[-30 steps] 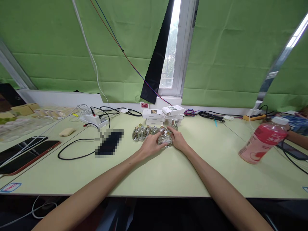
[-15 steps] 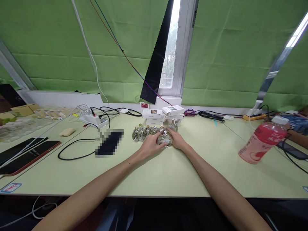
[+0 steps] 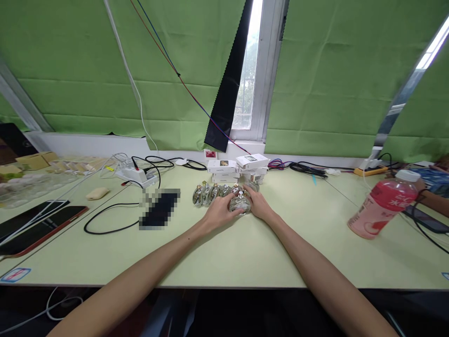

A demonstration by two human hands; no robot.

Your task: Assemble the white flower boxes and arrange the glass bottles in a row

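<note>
Half-curled fingers of the left hand and right hand hug a round clear glass bottle mid-frame; pushing too hard could tip gold-topped glass bottles.

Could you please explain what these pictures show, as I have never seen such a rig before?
There is no robot here: a person works with two bare hands, and every picture comes from one camera worn on the head, looking forward and down. That is why the forearms reach in from the bottom edge.

On the pale table, the left hand holds a small glass bottle, its thumb across the front. The right hand is at the bottle's other side; its exact grip is hard to see. Similar bottles stand in a row beside the left hand, with white boxes stacked behind. Further left lies a red-edged device; to the right stands a pink drink bottle, and beyond it shows another person's arm.
</note>
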